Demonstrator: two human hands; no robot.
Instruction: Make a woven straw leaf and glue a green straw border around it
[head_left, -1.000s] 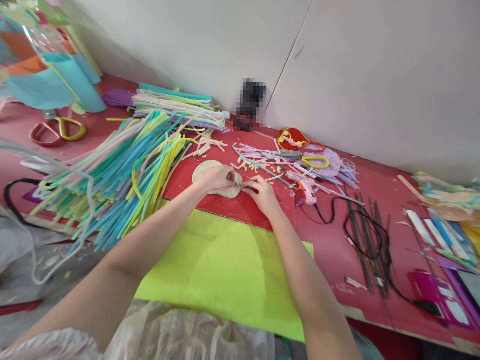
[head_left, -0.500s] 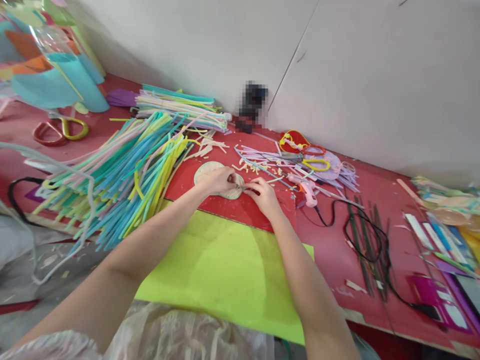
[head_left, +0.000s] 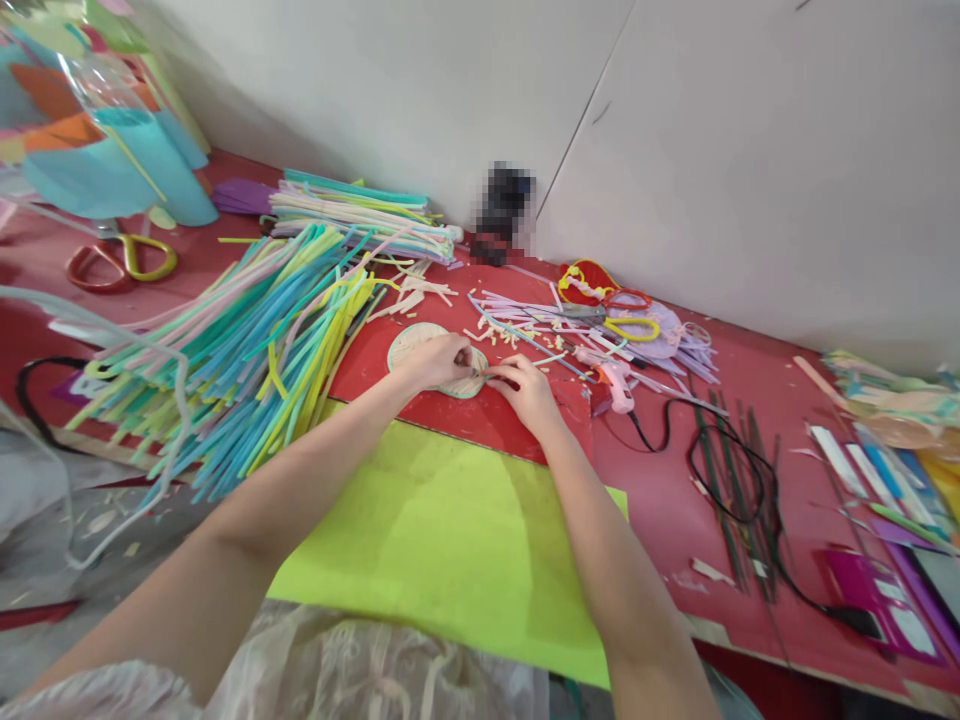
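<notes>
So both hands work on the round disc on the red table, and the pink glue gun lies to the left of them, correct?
Not quite. The head view shows the glue gun lying to the right of the hands, not the left. The rest holds: the left hand and right hand both work on the round disc on the red table.

This is a handicraft workspace set against a plain pale wall. A red worktop point(head_left: 750, 400) is strewn with heaps of long pastel plastic strips point(head_left: 247, 340), a pink hot-glue gun point(head_left: 616, 383) with a black cord, yellow-handled scissors point(head_left: 139, 258), cut scraps and a lime-green sheet point(head_left: 450, 530).
</notes>
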